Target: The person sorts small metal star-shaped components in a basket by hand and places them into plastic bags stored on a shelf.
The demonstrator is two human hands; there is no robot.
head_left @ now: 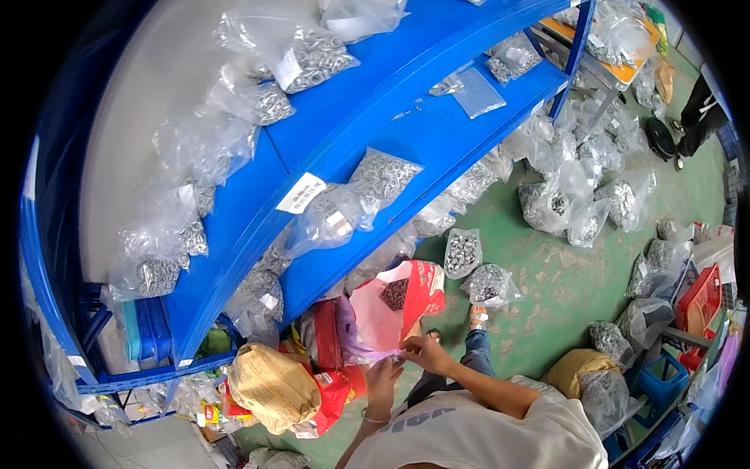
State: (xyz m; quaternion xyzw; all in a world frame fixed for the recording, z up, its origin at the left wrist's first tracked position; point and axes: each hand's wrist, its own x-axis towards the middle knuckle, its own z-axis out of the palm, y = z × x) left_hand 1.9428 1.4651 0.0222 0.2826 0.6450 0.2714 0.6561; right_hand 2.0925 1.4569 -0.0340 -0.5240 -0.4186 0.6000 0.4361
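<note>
A red bag with a pale pink inner face [373, 311] stands open in front of me, with small dark brown parts [395, 295] visible inside. At its near edge my two hands meet. My right hand [426, 353] is closed, its fingertips pinching the bag's rim. Just left of it, my left hand [381, 384] is also closed on the rim, fingers pointing up. The fingertips are small in view, so anything else between them cannot be made out. Beside the left hand sits a tan woven sack [273, 387].
Blue shelving [328, 141] on the left carries clear bags of metal rings [387, 176]. More filled bags [556, 199] lie on the green floor [539, 273]. At the right are a red basket [699, 297] and a blue stool [660, 383]. Another person's legs [703, 117] show at the far right.
</note>
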